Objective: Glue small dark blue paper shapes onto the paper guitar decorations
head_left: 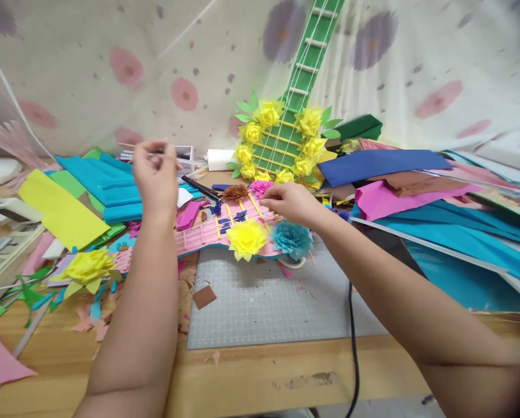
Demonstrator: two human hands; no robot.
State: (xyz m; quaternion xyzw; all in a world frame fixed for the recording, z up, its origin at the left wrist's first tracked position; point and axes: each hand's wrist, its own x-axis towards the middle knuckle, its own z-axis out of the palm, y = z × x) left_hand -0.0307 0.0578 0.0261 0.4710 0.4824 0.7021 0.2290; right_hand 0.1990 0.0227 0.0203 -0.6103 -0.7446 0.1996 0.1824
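Note:
A pink paper guitar [199, 235] lies across the grey cutting mat [260, 313], its neck pointing left. On its body sit a yellow paper flower [246, 239], a blue one [292, 239], a brown one [235, 192] and a magenta one [261, 187]. My right hand [292, 203] is over the guitar's right end, thumb and fingertips pinched together close to the magenta flower; anything between them is too small to make out. My left hand [156, 171] is raised above the neck, fingers curled in a pinch and slightly blurred. What it holds cannot be made out.
A green paper guitar [281, 148] ringed with yellow flowers leans against the curtain [216, 75]. Coloured paper sheets [386, 165] pile up on the right, others [64, 209] on the left. A black cable [352, 348] crosses the mat's right part. Paper scraps lie around.

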